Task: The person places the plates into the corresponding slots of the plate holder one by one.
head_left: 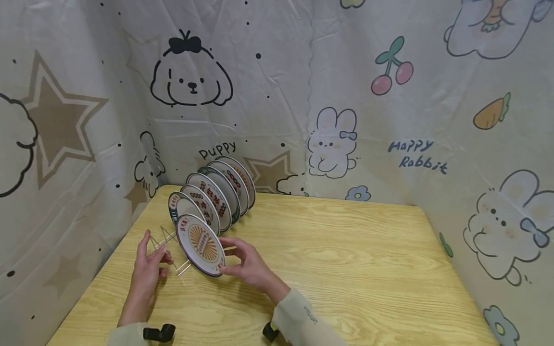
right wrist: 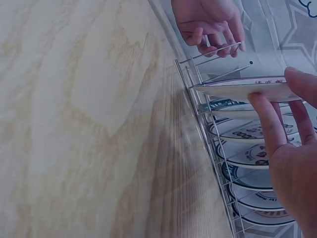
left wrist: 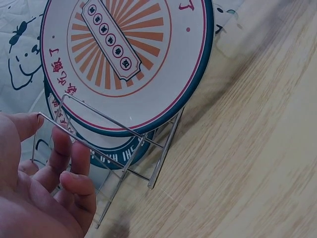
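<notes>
My right hand (head_left: 248, 264) pinches the edge of a round white plate (head_left: 201, 244) with an orange sunburst and red lettering, thumb on the front and fingers behind. This plate leans at the near end of a metal wire dish rack (left wrist: 159, 161), its lower edge among the wires. At the rack's near-left end my left hand (head_left: 149, 269) holds the end wire between thumb and fingers. Behind the sunburst plate, several patterned plates (right wrist: 247, 153) stand tilted in a row in the rack. The right wrist view shows both hands, with the right fingers under the plate's back.
The rack stands on a wood-grain table (head_left: 346, 259), toward its left side. A cartoon-printed cloth (head_left: 268, 96) hangs round the back and sides, close behind the farthest plate.
</notes>
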{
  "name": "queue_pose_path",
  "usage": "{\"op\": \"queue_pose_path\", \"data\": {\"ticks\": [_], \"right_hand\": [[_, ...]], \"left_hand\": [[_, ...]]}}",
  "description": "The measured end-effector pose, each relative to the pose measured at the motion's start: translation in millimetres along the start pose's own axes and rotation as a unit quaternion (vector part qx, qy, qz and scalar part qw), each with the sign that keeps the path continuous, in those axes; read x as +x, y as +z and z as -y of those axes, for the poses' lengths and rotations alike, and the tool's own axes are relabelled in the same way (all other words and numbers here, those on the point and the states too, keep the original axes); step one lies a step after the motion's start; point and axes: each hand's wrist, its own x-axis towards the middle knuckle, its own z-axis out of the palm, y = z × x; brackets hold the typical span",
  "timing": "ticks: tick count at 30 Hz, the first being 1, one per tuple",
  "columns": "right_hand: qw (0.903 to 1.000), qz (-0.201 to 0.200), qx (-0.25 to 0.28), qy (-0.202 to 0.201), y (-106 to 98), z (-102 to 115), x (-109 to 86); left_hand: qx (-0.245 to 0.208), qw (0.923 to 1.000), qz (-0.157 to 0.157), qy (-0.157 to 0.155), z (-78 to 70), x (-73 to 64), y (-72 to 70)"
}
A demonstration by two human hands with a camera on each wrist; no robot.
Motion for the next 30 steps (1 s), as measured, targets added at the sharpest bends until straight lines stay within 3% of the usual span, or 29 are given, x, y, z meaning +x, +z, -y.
{"op": "queue_pose_path", "data": {"ticks": [13,30], "right_hand": [[0.9989,0.003,-0.041,-0.022,6.2,-0.5,7.5],[0.998,-0.013,-0.04,-0.048,22.4,-7.7,31.1]], "left_hand": [[0.007,1.0,-0.002,-0.006,-1.6,-0.4,0.5],[0.007,0.9999,0.001,0.013,0.6,-0.8,0.6]]}}
